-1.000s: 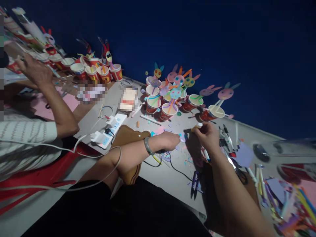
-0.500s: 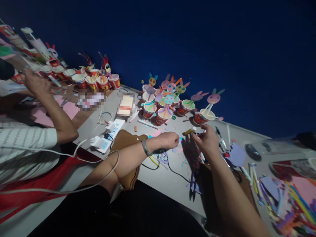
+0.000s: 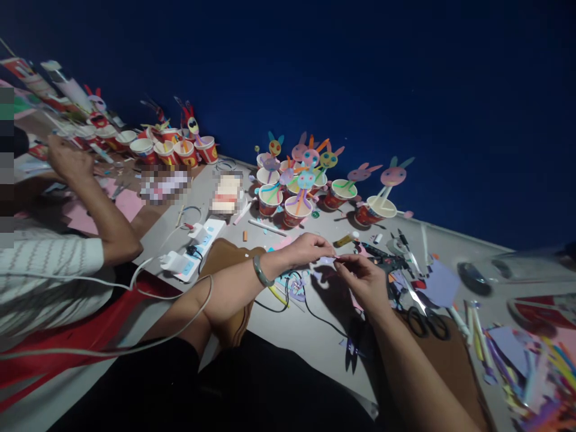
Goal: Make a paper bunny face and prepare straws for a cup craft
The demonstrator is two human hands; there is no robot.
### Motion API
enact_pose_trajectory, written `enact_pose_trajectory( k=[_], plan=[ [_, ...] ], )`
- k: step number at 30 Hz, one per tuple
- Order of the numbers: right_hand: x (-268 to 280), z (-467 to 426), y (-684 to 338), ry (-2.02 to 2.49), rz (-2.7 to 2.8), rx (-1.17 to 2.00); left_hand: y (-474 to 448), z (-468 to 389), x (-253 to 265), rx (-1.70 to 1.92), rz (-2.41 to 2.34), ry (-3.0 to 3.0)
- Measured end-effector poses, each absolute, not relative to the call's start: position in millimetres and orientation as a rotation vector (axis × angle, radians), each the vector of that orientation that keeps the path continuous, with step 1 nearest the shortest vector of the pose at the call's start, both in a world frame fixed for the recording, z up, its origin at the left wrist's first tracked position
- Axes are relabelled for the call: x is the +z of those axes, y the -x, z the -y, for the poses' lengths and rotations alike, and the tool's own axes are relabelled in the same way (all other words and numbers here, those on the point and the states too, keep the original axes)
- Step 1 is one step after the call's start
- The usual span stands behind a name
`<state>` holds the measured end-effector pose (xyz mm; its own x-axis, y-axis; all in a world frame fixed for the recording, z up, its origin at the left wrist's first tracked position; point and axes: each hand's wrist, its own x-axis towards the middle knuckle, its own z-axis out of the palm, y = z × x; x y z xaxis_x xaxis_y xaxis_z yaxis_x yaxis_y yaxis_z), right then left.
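My left hand [image 3: 310,249], with a bangle on its wrist, is closed in a pinch over the table. Opposite it, my right hand [image 3: 365,281] pinches too, and the fingertips of both nearly meet. Something tiny and dark pinkish seems to be between them, too small to name. Just beyond the fingers lies a yellowish tube with a white cap [image 3: 345,239]. Behind that stand paper cups [image 3: 297,211] bearing paper rabbit figures [image 3: 393,175]. Black-handled scissors [image 3: 425,318] lie right of my right wrist, and small paper scraps [image 3: 297,287] are below my left hand.
A white power strip [image 3: 200,249] with plugs and cables sits at left. A brown pad [image 3: 231,255] lies under my left forearm. Further left, a co-worker's hand [image 3: 72,159] is near more red cups [image 3: 207,150]. Coloured strips [image 3: 540,366] are heaped at right.
My right hand has left the yellowish tube and come towards my left hand. My left hand has turned from a loose fist to a pinch, uncovering scissors and dark tools at right.
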<state>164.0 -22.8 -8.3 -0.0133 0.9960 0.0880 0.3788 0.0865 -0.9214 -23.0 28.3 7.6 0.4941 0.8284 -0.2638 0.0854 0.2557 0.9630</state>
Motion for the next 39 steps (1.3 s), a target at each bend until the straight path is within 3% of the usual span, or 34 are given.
enact_pose_trajectory(
  k=[16,21,26,39],
  plan=[
    [-20,15,-167,1.428,1.257,1.173,23,-29,0,0.558,-1.067,-1.66],
    [-22,13,-176,1.633,1.235,1.297,25,-17,9,0.153,-1.279,-2.278],
    [-27,9,-178,1.735,1.263,1.432,24,-3,6,-0.207,-1.148,-2.47],
    [-32,-19,-188,1.766,1.671,1.385,24,10,-10,-0.178,-0.969,-2.732]
  ],
)
